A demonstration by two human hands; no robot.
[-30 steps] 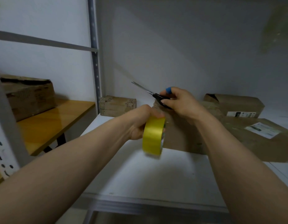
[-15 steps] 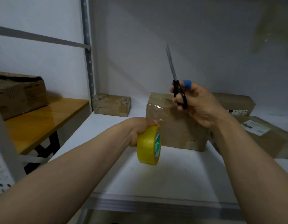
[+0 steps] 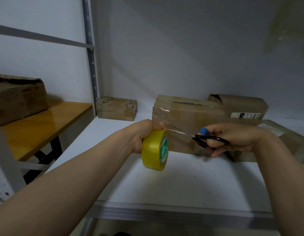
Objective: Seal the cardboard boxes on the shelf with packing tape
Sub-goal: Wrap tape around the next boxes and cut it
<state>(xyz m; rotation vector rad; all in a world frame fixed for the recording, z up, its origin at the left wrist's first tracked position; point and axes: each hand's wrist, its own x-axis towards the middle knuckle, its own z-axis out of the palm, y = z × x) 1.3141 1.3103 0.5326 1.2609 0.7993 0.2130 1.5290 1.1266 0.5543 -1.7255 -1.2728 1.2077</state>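
My left hand [image 3: 144, 133] grips a yellow roll of packing tape [image 3: 154, 149], held upright above the white shelf [image 3: 165, 181]. A clear strip runs from the roll to the cardboard box [image 3: 185, 120] right behind it, which has tape across its top and front. My right hand [image 3: 233, 138], with a blue bandage on one finger, holds black-handled scissors [image 3: 204, 138]. Their blades lie level and point left at the strip, just beside the roll.
A small box [image 3: 116, 108] sits at the shelf's back left. Two more boxes [image 3: 239, 104] [image 3: 287, 138] stand right of the taped one. A grey shelf post [image 3: 90, 53] rises at the left, with a wooden table [image 3: 40, 126] and a torn box [image 3: 18, 97] beyond it.
My right hand swung the scissors from pointing up down to level, blades now at the tape strip beside the roll. The roll has stayed in front of the box.
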